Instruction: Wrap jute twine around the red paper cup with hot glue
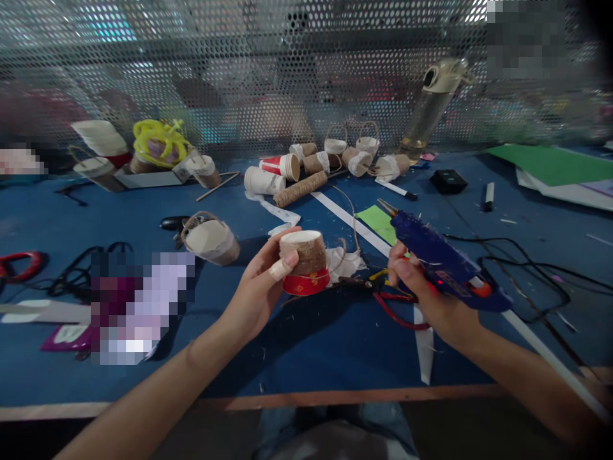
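Observation:
My left hand (263, 278) is closed around a paper cup (306, 262), its upper part wrapped in brown twine and its lower band bare red. The cup's white mouth faces up. A pale bandage covers part of my left thumb. In my right hand (421, 281) is a blue glue gun (431, 252), its metal nozzle pointing up and left. Between the hands, just behind the cup, lie white lace (345, 265) and red-handled scissors (400, 316). A twine-wrapped cup with a handle (211, 239) stands to the left.
Several finished-looking twine baskets (359, 160) and a twine roll (301, 189) lie at the back before a perforated metal screen (268, 76). A clear bottle (428, 108) stands behind. Black cable (536, 246) curls at right. Green paper (560, 163) lies back right.

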Demonstrator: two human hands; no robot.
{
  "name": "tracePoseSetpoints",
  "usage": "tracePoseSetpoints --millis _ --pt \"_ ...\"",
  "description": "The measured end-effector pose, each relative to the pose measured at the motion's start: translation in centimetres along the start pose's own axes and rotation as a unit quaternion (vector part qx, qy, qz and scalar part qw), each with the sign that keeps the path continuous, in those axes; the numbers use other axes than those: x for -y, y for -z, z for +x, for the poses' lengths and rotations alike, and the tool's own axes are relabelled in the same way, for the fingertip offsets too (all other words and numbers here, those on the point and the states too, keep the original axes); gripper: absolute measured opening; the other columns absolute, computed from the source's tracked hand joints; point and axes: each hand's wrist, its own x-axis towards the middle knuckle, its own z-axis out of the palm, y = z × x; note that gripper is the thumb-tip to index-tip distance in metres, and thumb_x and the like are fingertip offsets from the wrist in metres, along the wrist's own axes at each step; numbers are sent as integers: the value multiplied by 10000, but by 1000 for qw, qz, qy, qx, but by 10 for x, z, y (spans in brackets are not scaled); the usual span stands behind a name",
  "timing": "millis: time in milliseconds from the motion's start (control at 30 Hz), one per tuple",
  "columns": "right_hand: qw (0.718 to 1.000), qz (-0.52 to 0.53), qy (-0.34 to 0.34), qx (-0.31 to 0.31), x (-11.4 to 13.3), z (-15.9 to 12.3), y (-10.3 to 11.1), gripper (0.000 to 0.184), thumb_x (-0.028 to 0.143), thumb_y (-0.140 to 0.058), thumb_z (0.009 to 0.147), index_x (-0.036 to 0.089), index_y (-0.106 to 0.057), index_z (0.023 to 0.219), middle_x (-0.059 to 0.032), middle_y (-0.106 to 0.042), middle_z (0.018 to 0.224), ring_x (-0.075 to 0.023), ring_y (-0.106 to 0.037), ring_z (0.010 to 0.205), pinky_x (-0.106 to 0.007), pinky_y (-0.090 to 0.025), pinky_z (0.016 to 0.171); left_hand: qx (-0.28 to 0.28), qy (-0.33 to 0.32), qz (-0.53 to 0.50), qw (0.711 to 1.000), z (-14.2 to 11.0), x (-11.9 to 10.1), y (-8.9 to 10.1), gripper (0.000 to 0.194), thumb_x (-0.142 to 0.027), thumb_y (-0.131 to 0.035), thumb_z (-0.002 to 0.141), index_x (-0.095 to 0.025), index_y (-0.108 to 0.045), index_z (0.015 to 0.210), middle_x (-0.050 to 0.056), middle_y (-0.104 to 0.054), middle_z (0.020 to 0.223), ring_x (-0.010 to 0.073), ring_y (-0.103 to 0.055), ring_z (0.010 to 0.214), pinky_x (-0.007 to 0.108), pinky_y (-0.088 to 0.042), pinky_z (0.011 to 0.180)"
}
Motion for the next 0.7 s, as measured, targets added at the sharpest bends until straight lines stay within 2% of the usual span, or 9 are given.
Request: tracePoseSetpoints --millis 67,133,233,333,533,700 --pt "1000 19 0 -11 1 0 -3 251 335 -741 910 281 -556 1071 -57 -679 1075 -238 -690 940 -416 -567 846 -2 4 5 1000 0 1 -1 435 -312 -841 798 -250 -744 1218 65 -743 1261 281 -648 1212 342 -518 995" --pt "999 -2 37 -15 5 2 -7 326 258 -817 830 278 -578 1052 -78 -678 1180 -276 -684 1062 -444 -571 895 0 10 8 1000 0 2 -2 453 -314 -859 777 -251 -741 1209 67 -737 1268 285 -649 1201 350 -518 986" --pt "986 30 152 60 7 4 -14 291 113 -766 831 270 -549 946 -79 -683 1238 -299 -646 1221 -502 -531 1036 15 33 22 999 -1 4 -5 462 -333 -872 765 -262 -730 1198 61 -740 1244 274 -674 1125 345 -538 917" --pt "973 29 206 104 2 6 -19 278 39 -686 864 266 -558 962 -79 -719 1167 -283 -674 1192 -506 -549 1027 35 43 26 998 -2 5 -8 453 -344 -865 778 -256 -719 1198 58 -745 1217 257 -675 1106 345 -523 940" --pt "991 -28 123 53 -5 6 -20 241 168 -741 884 301 -644 1060 -38 -747 1105 -246 -733 1033 -410 -619 898 40 47 52 997 -3 8 -11 430 -356 -854 788 -241 -722 1181 70 -739 1211 294 -650 1169 413 -461 1053" --pt "992 3 102 73 -5 8 -21 119 172 -645 959 278 -676 913 -29 -749 1043 -212 -736 984 -365 -613 879 49 51 49 996 -3 11 -10 420 -357 -850 794 -247 -729 1181 75 -735 1258 315 -622 1245 419 -446 1072"
